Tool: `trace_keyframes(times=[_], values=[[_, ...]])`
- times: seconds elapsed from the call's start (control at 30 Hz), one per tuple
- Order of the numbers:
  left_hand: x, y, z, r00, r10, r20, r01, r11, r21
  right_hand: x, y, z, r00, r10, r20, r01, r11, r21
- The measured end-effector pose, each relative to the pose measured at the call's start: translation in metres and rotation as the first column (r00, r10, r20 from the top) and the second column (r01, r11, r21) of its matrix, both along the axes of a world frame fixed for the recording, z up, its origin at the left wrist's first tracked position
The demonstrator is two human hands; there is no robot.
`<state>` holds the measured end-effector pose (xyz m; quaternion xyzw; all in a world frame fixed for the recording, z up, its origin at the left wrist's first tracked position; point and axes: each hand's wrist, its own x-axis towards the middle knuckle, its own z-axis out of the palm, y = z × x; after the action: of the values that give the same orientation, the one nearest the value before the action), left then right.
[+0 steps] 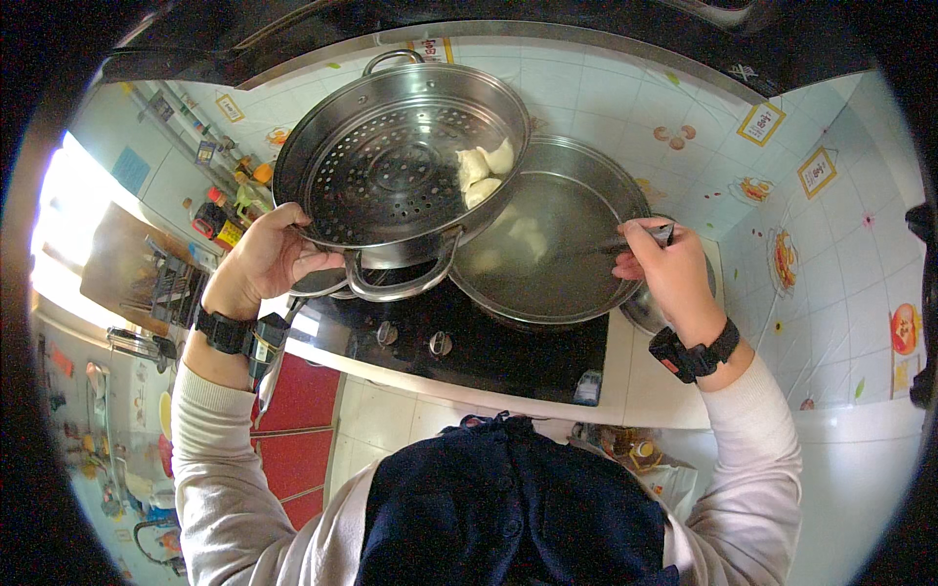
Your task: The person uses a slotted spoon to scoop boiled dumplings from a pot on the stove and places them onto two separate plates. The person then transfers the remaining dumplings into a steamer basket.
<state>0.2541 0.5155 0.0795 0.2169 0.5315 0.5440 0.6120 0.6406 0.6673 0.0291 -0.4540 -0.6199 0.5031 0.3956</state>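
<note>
My left hand (275, 253) grips the near left rim of a perforated steel steamer tier (366, 176), which is held tilted above the stove. Several pale dumplings (484, 176) lie together at the tier's right side. Partly under the tier, a wide steel pot (542, 319) stands on the cooktop with cloudy liquid and blurred pale pieces in it. Over the pot's right rim, my right hand (656, 253) holds a dark-handled utensil (663, 234); its far end is blurred over or in the liquid, so its kind cannot be told.
A black glass cooktop (527, 366) with two knobs lies under the pot. A pan's metal handle (277, 366) sticks out at the left, near my left wrist. Sauce bottles (220, 223) and a knife rack (176, 289) stand at the left. A steel bowl (645, 315) sits right of the pot.
</note>
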Motion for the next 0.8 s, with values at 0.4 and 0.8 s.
trace_keyframes(times=[0.4, 0.8], values=[[0.001, -0.007, 0.001, 0.999, 0.045, -0.018, -0.045, 0.999, -0.001, -0.012, -0.012, -0.004, 0.993, 0.101, 0.065, -0.111, 0.980, 0.168], [0.001, -0.014, 0.004, 0.997, 0.058, -0.042, -0.058, 0.998, 0.002, -0.001, -0.017, -0.013, 0.986, -0.022, -0.165, 0.031, 0.998, 0.048]])
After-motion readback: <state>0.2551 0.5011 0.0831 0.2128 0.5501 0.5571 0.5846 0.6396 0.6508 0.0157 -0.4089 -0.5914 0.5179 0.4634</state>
